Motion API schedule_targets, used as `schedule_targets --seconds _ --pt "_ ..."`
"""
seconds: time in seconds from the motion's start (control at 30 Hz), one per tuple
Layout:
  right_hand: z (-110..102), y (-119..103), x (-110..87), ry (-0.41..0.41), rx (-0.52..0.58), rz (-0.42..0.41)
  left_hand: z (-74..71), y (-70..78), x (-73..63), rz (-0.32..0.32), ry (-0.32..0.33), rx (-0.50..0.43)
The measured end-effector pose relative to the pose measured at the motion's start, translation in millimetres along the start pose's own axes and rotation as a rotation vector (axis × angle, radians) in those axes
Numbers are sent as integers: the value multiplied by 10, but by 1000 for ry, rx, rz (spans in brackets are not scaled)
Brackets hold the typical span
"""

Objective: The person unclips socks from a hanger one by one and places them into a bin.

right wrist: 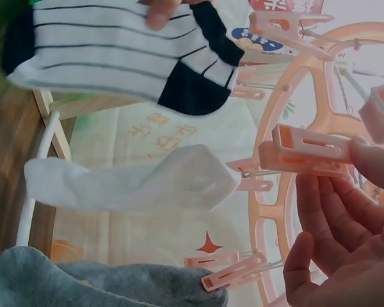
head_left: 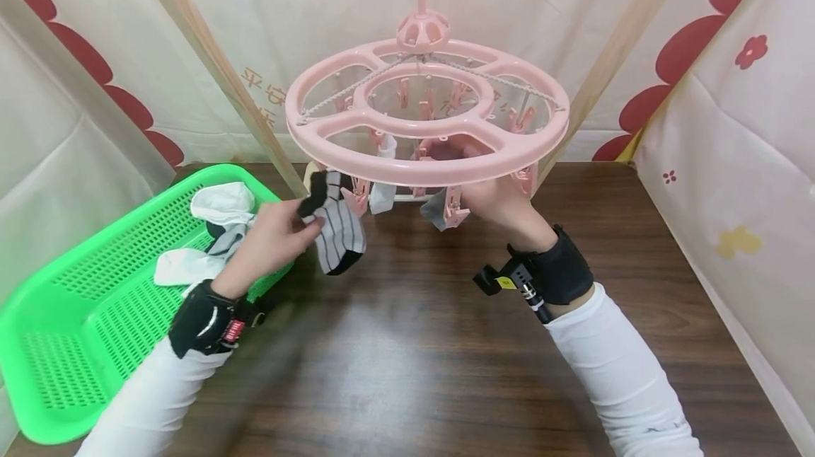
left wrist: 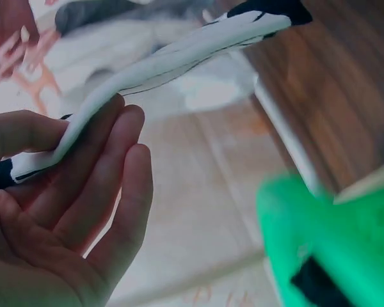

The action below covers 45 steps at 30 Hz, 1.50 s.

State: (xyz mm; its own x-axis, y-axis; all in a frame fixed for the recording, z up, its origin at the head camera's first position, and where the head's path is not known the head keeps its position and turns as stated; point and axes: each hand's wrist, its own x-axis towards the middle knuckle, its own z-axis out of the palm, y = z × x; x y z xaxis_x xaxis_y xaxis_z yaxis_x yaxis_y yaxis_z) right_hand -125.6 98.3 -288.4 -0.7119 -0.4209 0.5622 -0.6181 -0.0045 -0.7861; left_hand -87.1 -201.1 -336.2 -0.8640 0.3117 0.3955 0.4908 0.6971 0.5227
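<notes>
My left hand [head_left: 276, 238] pinches a white ankle sock with black stripes [head_left: 340, 230] between thumb and fingers; its cuff, heel and toe are black. The sock is held up by the left front rim of a pink round clip hanger [head_left: 414, 170]. Behind that rim, partly hidden in the head view, is my right hand [head_left: 496, 199]. Seen from the right wrist, thumb and fingers pinch a pink clothespin [right wrist: 307, 150] of the hanger, with no sock in it. A white sock [right wrist: 128, 182] and a grey sock [right wrist: 115, 278] hang from other clips.
A green basket [head_left: 54, 266] on the left holds several socks, a white one [head_left: 223, 202] among them. Beneath the hanger lies the dark wooden tabletop [head_left: 407, 344]. Wooden poles [head_left: 210, 39] slant up at both sides, before printed cloth walls.
</notes>
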Motion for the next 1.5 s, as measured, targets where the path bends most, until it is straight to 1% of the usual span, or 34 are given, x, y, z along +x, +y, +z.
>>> schedule_targets --seconds 0.07,0.13,0.2,0.3,0.4,0.47,0.57,0.6,0.63,0.7,0.73,0.8,0.87,0.97,1.13,1.2,1.27,1.4,1.5 --pt "-16 6 -4 -31 13 -9 -122 -27 -23 -16 26 23" --pt "-30 10 -18 -42 48 -8 -254 -45 -49 -40 62 49" --pt "-32 15 -15 -65 57 -8 -393 -68 -70 -64 105 75" --pt "-26 44 -5 -80 71 -30 -594 -90 -88 -127 149 115" --pt "-13 64 29 -107 97 -55 -756 -116 -110 -159 195 169" --pt "-3 64 34 -135 128 -16 -839 -124 -138 -181 226 202" --pt "5 72 13 -170 29 63 -934 -157 -183 -197 266 254" --pt "6 83 -5 -179 -30 81 -959 -171 -195 -216 272 268" --pt "5 97 -28 -192 -54 102 -980 -184 -206 -234 279 286" --pt "-3 138 -64 -184 -152 79 -1009 -213 -221 -276 295 312" --pt "-5 158 -80 -181 -163 70 -1018 -226 -227 -299 305 319" --pt "-18 189 -109 -162 -190 53 -1024 -249 -239 -336 320 323" --pt "-43 199 -137 -138 -226 50 -1011 -257 -240 -348 325 325" --pt "-94 181 -159 -131 -258 74 -936 -255 -223 -317 292 314" --pt "-162 91 -168 -127 -289 133 -687 -213 -151 -196 209 294" --pt "-173 59 -169 -112 -325 155 -580 -187 -124 -156 181 290" --pt "-182 34 -172 -102 -366 161 -484 -160 -101 -137 146 281" --pt "-216 20 -173 -73 -421 153 -335 -111 -72 -141 83 262" --pt "-257 2 -186 -19 -452 147 -233 -82 -54 -134 48 253"
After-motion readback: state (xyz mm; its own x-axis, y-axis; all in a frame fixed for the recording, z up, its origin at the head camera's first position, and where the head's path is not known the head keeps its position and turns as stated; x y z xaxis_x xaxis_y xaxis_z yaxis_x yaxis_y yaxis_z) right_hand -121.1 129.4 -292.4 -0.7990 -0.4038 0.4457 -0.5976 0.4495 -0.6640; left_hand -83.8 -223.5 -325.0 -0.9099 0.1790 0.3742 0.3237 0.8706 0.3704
